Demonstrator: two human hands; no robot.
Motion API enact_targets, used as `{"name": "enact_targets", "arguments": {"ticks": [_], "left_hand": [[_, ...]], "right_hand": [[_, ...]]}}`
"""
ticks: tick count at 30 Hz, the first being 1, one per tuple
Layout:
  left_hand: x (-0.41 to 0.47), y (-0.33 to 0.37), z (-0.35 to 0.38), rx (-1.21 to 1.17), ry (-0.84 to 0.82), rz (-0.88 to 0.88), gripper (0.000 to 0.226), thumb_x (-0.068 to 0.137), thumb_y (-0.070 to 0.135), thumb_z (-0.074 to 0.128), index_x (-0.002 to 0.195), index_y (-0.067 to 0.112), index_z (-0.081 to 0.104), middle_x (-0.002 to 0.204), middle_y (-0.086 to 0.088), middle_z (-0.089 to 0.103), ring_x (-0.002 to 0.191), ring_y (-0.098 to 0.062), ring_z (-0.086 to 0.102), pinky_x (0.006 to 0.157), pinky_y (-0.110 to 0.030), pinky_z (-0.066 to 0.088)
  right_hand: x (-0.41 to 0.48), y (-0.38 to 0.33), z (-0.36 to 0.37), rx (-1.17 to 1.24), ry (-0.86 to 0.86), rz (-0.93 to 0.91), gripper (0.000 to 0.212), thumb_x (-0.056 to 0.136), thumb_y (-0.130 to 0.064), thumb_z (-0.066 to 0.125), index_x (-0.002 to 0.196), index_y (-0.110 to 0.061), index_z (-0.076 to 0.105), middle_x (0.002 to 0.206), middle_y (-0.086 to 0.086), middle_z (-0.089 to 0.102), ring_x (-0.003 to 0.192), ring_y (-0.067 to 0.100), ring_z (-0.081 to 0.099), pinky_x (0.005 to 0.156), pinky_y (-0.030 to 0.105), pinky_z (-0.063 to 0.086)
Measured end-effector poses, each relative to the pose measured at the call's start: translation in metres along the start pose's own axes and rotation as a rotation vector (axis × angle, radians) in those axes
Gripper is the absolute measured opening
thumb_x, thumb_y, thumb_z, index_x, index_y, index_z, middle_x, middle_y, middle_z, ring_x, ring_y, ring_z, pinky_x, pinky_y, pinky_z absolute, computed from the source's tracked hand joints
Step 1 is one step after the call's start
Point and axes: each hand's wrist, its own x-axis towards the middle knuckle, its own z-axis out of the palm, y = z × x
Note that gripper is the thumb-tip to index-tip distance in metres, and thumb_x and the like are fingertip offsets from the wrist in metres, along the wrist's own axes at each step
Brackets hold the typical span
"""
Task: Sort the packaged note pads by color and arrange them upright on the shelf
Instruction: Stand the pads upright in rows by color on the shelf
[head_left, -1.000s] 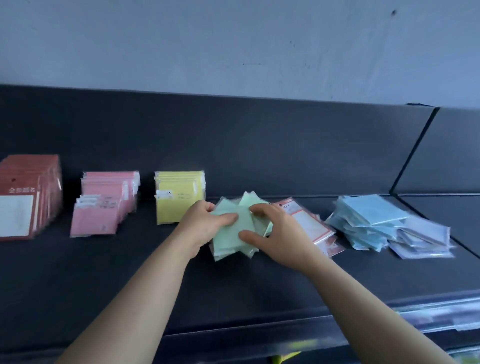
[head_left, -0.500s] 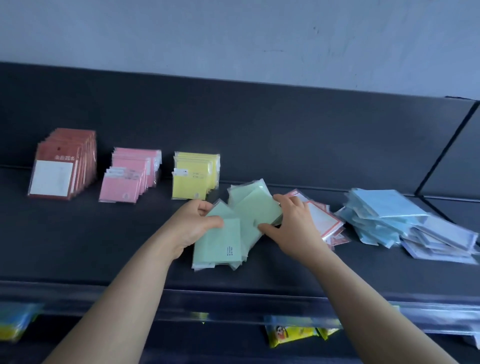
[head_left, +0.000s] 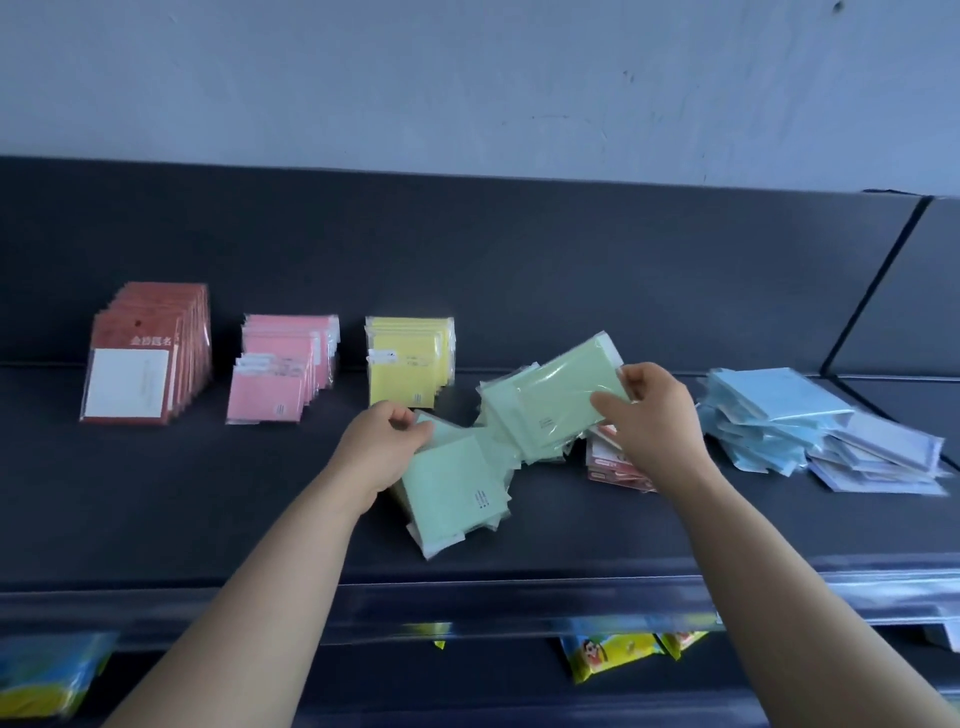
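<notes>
- In the head view, we gripped one batch of green note pads (head_left: 457, 486) with our left hand (head_left: 382, 441), fingers (head_left: 415, 434) clamped on its upper left corner, the batch resting tilted on the dark shelf (head_left: 208, 509).
- Our right hand (head_left: 652, 410) held a second green batch (head_left: 558, 400) raised and slanted, fingers pinched shut on its right edge.
- Upright rows stood at the back: red-framed pads (head_left: 140, 364), pink pads (head_left: 280, 374), yellow pads (head_left: 408, 364).
- A loose heap of blue pads (head_left: 769, 415) lay to the right, with lilac pads (head_left: 878, 457) just beside it.
- Red-and-white packs (head_left: 613, 462) lay flat under our right wrist.
</notes>
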Motion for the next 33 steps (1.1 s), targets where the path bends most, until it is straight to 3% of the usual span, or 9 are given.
{"name": "enact_targets", "arguments": {"ticks": [8, 12, 15, 17, 19, 22, 27, 30, 33], "left_hand": [[0.014, 0.012, -0.004, -0.214, 0.139, 0.185, 0.009, 0.095, 0.022, 0.057, 0.1, 0.016, 0.053, 0.092, 0.002, 0.06, 0.072, -0.012, 0.049, 0.06, -0.026, 0.038], [0.021, 0.02, -0.007, -0.298, 0.224, 0.247, 0.01, 0.098, 0.022, 0.051, 0.104, 0.015, 0.048, 0.087, 0.007, 0.054, 0.071, -0.007, 0.047, 0.062, -0.022, 0.038], [0.022, 0.028, -0.007, -0.354, 0.225, 0.275, 0.01, 0.099, 0.023, 0.05, 0.108, 0.018, 0.049, 0.092, 0.01, 0.056, 0.075, 0.0, 0.05, 0.065, -0.016, 0.04], [0.023, 0.033, -0.006, -0.384, 0.186, 0.29, 0.014, 0.098, 0.026, 0.049, 0.108, 0.018, 0.054, 0.094, 0.01, 0.058, 0.077, -0.003, 0.052, 0.07, -0.017, 0.041], [0.023, 0.037, -0.006, -0.443, 0.136, 0.306, 0.026, 0.096, 0.033, 0.049, 0.099, 0.009, 0.057, 0.087, 0.003, 0.054, 0.077, -0.013, 0.048, 0.073, -0.027, 0.039], [0.02, 0.042, -0.006, -0.577, 0.042, 0.3, 0.023, 0.098, 0.03, 0.047, 0.09, 0.016, 0.063, 0.086, 0.001, 0.062, 0.08, -0.016, 0.054, 0.074, -0.033, 0.044], [0.015, 0.043, -0.001, -0.711, -0.114, 0.224, 0.026, 0.103, 0.028, 0.042, 0.097, 0.025, 0.067, 0.115, -0.006, 0.068, 0.104, -0.025, 0.063, 0.092, -0.052, 0.048], [0.014, 0.041, -0.002, -0.76, -0.188, 0.147, 0.026, 0.103, 0.031, 0.043, 0.109, 0.02, 0.065, 0.118, -0.007, 0.068, 0.108, -0.028, 0.065, 0.092, -0.058, 0.048], [0.013, 0.038, -0.002, -0.742, -0.254, 0.145, 0.028, 0.1, 0.029, 0.05, 0.118, 0.012, 0.06, 0.12, -0.01, 0.067, 0.104, -0.027, 0.066, 0.09, -0.052, 0.05]], "right_hand": [[-0.013, -0.002, 0.008, 0.251, 0.055, 0.068, 0.026, 0.073, -0.025, 0.068, 0.097, -0.017, 0.06, 0.096, 0.0, 0.073, 0.089, 0.023, 0.071, 0.086, 0.048, 0.055], [-0.014, -0.006, 0.013, 0.419, 0.016, 0.074, 0.013, 0.085, -0.005, 0.066, 0.097, -0.007, 0.061, 0.096, 0.009, 0.074, 0.081, 0.022, 0.071, 0.082, 0.037, 0.057], [-0.015, -0.011, 0.027, 0.469, -0.056, 0.07, 0.021, 0.085, -0.002, 0.066, 0.103, -0.005, 0.057, 0.092, 0.009, 0.074, 0.078, 0.021, 0.07, 0.084, 0.038, 0.056], [-0.014, -0.012, 0.037, 0.443, -0.095, 0.069, 0.042, 0.085, -0.005, 0.068, 0.122, -0.01, 0.049, 0.092, 0.004, 0.074, 0.082, 0.018, 0.07, 0.088, 0.038, 0.055], [-0.013, -0.014, 0.044, 0.418, -0.145, 0.065, 0.065, 0.085, -0.01, 0.069, 0.139, -0.028, 0.038, 0.097, 0.003, 0.074, 0.087, 0.017, 0.07, 0.091, 0.037, 0.054], [-0.012, -0.021, 0.05, 0.375, -0.207, 0.021, 0.047, 0.087, -0.009, 0.065, 0.129, -0.027, 0.052, 0.095, 0.003, 0.074, 0.086, 0.018, 0.071, 0.088, 0.035, 0.055], [-0.011, -0.025, 0.058, 0.273, -0.135, -0.01, 0.028, 0.087, -0.014, 0.068, 0.112, -0.022, 0.056, 0.1, 0.002, 0.068, 0.071, 0.014, 0.07, 0.068, 0.023, 0.057], [-0.007, -0.022, 0.06, 0.27, -0.129, 0.007, 0.025, 0.087, -0.013, 0.069, 0.107, -0.019, 0.056, 0.102, 0.002, 0.067, 0.073, 0.018, 0.071, 0.074, 0.031, 0.059], [-0.004, -0.02, 0.062, 0.299, -0.152, 0.024, 0.022, 0.087, -0.012, 0.069, 0.104, -0.015, 0.056, 0.102, 0.001, 0.068, 0.075, 0.018, 0.072, 0.075, 0.033, 0.06]]}}
